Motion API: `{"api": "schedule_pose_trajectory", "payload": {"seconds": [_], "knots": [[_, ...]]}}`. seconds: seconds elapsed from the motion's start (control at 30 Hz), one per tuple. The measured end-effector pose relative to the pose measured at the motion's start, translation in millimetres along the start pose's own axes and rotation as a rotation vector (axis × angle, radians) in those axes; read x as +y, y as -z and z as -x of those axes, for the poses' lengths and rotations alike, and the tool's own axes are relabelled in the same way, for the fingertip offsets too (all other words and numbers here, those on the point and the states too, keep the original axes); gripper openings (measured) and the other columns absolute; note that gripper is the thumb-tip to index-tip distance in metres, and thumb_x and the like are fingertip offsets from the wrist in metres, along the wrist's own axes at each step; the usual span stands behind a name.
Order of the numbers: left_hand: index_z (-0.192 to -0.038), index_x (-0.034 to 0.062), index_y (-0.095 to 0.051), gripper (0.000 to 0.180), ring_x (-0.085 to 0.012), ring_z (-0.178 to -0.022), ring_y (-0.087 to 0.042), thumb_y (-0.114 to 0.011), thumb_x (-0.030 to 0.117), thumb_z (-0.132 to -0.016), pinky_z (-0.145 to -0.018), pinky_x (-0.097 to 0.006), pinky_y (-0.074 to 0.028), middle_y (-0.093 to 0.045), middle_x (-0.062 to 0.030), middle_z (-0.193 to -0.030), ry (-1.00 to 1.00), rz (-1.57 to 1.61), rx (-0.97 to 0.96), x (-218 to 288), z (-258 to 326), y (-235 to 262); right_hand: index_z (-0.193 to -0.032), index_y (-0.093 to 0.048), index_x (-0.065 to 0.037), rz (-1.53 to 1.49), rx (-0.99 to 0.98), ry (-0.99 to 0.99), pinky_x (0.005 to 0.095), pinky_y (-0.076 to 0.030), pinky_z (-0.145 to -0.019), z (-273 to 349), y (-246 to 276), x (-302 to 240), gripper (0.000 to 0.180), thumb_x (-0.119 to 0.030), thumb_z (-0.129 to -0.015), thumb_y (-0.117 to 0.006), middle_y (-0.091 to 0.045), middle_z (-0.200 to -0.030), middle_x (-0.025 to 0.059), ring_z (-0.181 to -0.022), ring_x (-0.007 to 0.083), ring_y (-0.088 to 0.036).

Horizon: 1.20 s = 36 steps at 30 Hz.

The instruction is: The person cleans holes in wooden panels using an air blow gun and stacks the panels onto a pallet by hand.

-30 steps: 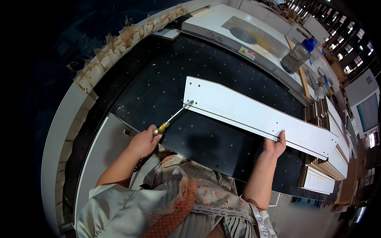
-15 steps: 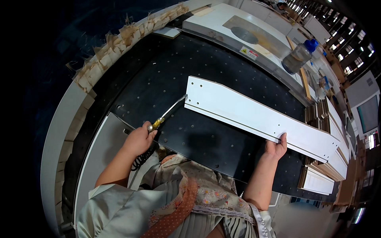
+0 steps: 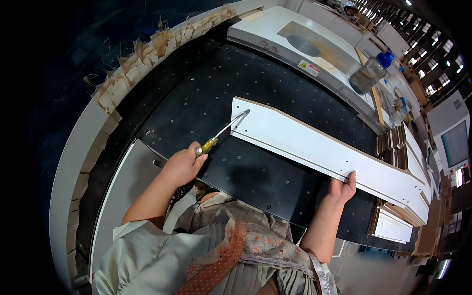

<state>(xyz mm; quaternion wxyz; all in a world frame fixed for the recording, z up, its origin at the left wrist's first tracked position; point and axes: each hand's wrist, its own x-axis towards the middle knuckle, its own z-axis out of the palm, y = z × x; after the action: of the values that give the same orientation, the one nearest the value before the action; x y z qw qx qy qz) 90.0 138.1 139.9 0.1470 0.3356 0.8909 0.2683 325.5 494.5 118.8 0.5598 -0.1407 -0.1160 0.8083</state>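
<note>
My left hand (image 3: 183,166) is closed round the yellow handle of a screwdriver (image 3: 208,144). Its metal shaft points up and right, the tip at one of the drilled holes near the left end of a long white board (image 3: 295,135). Whether the tip sits inside the hole I cannot tell. My right hand (image 3: 343,189) grips the board's near edge toward its right part, thumb on the white face and fingers hidden beneath. The board is held over the dark work surface (image 3: 196,88), with small holes at both ends and a groove along its near edge.
Stacked white boards (image 3: 393,223) lie at the right end. Beyond the work surface, a white machine housing (image 3: 275,32) carries a clear bottle with a blue cap (image 3: 369,73). A curved rim with ragged tape scraps (image 3: 147,51) runs along the left. A person (image 3: 350,11) is far behind.
My left hand and the screwdriver have moved right and up; the tip went from the board's left edge to a hole on its face. The board has tilted a little.
</note>
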Motion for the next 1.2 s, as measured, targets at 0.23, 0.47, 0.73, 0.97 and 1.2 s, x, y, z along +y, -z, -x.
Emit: {"api": "schedule_pose_trajectory", "payload": {"seconds": [0.23, 0.47, 0.73, 0.97, 1.2], "knots": [[-0.100, 0.0034, -0.043, 0.028, -0.0407, -0.073, -0.057, -0.048, 0.029, -0.090, -0.064, -0.048, -0.043, -0.058, -0.0201, -0.072, 0.056, 0.010, 0.038, -7, 8, 2, -0.125, -0.044, 0.002, 0.002, 0.007, -0.008, 0.0541, -0.027, -0.105, -1, 3, -3, 0.047, 0.000, -0.079, -0.053, -0.049, -0.127, 0.0152, -0.121, 0.0330, -0.043], [-0.103, 0.0032, -0.043, 0.030, -0.0403, -0.073, -0.057, -0.048, 0.030, -0.090, -0.064, -0.047, -0.043, -0.058, -0.0200, -0.072, 0.067, -0.033, 0.057, -14, 4, 0, -0.125, -0.043, 0.002, 0.001, -0.008, -0.011, 0.0545, -0.027, -0.105, 1, 2, -3, 0.047, 0.000, -0.079, -0.053, -0.049, -0.127, 0.0157, -0.121, 0.0334, -0.042], [-0.103, 0.0031, -0.043, 0.030, -0.0402, -0.074, -0.057, -0.048, 0.030, -0.090, -0.065, -0.047, -0.044, -0.058, -0.0202, -0.073, 0.058, -0.048, 0.033, -15, 2, -1, -0.125, -0.043, 0.001, 0.017, 0.053, 0.003, 0.0549, -0.028, -0.104, 2, 2, -1, 0.047, -0.001, -0.079, -0.054, -0.049, -0.127, 0.0155, -0.121, 0.0337, -0.043], [-0.102, 0.0032, -0.044, 0.030, -0.0409, -0.075, -0.057, -0.049, 0.030, -0.090, -0.065, -0.047, -0.043, -0.058, -0.0211, -0.073, 0.044, -0.012, -0.023, -13, -1, 0, -0.125, -0.043, 0.001, 0.019, 0.051, 0.015, 0.0551, -0.028, -0.104, 0, 7, -6, 0.047, -0.002, -0.079, -0.054, -0.048, -0.128, 0.0159, -0.120, 0.0340, -0.043], [-0.107, 0.0060, -0.045, 0.030, -0.0439, -0.081, -0.056, -0.048, 0.031, -0.090, -0.069, -0.048, -0.044, -0.059, -0.0230, -0.079, 0.122, 0.095, 0.249, -23, -2, 7, -0.120, -0.046, 0.003, 0.060, 0.224, 0.073, 0.0541, -0.033, -0.101, 0, -11, -13, 0.039, -0.005, -0.083, -0.053, -0.049, -0.125, 0.0174, -0.117, 0.0343, -0.045]]}}
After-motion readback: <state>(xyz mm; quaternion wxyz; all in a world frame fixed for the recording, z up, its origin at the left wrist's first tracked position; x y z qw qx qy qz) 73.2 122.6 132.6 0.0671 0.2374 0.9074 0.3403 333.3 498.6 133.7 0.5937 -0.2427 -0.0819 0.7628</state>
